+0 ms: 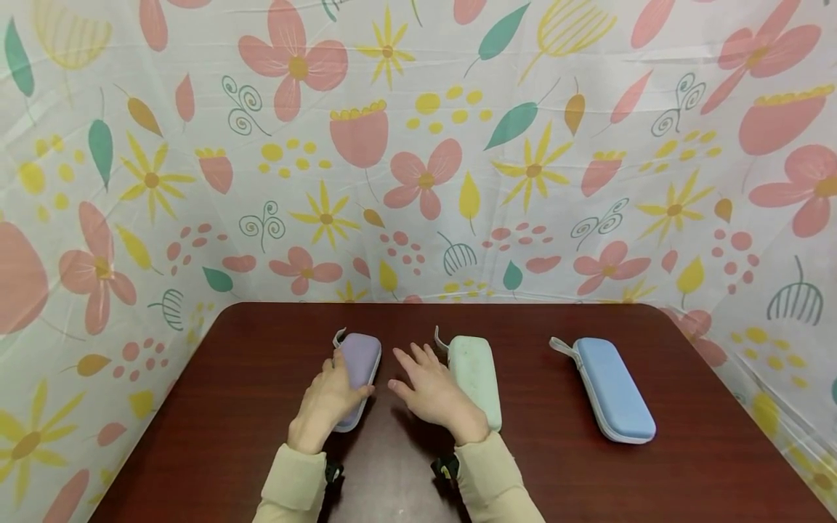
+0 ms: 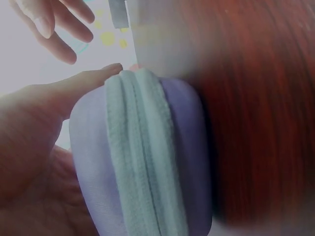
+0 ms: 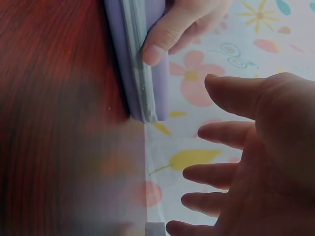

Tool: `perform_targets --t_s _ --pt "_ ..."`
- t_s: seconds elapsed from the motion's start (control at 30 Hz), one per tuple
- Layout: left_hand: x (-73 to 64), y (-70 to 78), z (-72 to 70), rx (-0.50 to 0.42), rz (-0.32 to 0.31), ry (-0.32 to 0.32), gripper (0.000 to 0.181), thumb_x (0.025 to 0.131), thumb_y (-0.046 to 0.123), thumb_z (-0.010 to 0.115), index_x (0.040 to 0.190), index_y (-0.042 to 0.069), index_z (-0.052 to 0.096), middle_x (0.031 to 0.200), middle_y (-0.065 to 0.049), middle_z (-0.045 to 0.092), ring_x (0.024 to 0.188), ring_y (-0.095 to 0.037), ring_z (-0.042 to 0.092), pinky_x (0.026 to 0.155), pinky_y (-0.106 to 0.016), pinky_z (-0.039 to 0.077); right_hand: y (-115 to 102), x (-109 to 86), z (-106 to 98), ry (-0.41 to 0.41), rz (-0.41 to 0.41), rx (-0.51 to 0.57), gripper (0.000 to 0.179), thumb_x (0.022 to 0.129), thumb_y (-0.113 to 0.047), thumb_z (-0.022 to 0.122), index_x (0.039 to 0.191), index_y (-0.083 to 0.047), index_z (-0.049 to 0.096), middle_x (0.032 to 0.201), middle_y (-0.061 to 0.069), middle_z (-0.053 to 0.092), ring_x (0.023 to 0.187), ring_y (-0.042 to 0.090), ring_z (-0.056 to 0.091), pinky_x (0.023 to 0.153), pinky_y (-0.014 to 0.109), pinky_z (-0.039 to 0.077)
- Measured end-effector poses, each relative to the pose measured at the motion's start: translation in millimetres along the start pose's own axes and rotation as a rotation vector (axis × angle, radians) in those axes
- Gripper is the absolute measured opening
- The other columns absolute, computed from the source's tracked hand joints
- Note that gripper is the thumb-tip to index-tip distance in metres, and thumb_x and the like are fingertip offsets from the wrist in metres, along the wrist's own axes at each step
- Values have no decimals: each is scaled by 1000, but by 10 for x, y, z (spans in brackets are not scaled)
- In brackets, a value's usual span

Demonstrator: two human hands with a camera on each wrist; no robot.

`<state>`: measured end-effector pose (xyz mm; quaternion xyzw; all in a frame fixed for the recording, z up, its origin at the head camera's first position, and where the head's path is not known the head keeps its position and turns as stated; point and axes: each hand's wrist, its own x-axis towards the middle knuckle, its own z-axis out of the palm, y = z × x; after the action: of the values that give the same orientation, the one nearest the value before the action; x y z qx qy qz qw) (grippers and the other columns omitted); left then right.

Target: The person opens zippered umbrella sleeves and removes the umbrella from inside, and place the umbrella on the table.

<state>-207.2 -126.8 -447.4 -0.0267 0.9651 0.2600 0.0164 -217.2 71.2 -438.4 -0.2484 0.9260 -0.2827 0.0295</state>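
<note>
A purple zip case [image 1: 361,358] lies on the table, and my left hand [image 1: 327,396] grips it across its sides. In the right wrist view the left thumb [image 3: 156,53] presses on the pale zip band of the purple case [image 3: 158,93]. Up close, the left wrist view shows the end of that purple case [image 2: 91,147] with its zip. My right hand [image 1: 434,388] holds nothing, its fingers spread, between the purple case and a mint green case [image 1: 476,367]. The right forearm hides part of the green case's lower left side.
A light blue case [image 1: 615,388] with a wrist strap lies farther right on the dark wooden table [image 1: 543,465]. Pale loops stick out at the top of the purple and green cases. Behind the table's far edge hangs a flowered cloth [image 1: 418,240].
</note>
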Motion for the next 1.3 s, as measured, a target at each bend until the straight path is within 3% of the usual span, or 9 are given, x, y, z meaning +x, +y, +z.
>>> perform_targets --t_s 0.37,0.5,0.8,1.3 --pt "24 -19 -30 0 35 -25 97 84 35 77 149 -12 22 135 -35 43 104 -46 58 84 -54 48 -21 140 65 -9 -1 51 56 102 -33 53 151 -10 39 153 24 30 143 44 18 105 66 25" --pt "17 -29 -60 10 46 -53 97 84 36 77 150 -9 23 139 -32 42 111 -46 55 88 -56 46 -26 229 84 -21 -2 74 56 102 -32 53 150 -9 39 153 23 30 143 44 18 105 66 25" --pt "-25 -41 -123 21 81 -93 94 84 35 77 151 -6 25 144 -28 41 117 -45 53 90 -59 43 -41 401 59 -61 19 136 55 103 -30 50 150 -4 38 154 20 31 143 34 26 111 48 27" --pt "-58 -103 -183 20 93 -124 92 84 34 78 154 5 28 150 -20 37 122 -44 49 92 -62 40 18 634 180 -77 -30 79 51 101 -21 56 145 2 43 145 15 47 134 28 42 107 42 35"
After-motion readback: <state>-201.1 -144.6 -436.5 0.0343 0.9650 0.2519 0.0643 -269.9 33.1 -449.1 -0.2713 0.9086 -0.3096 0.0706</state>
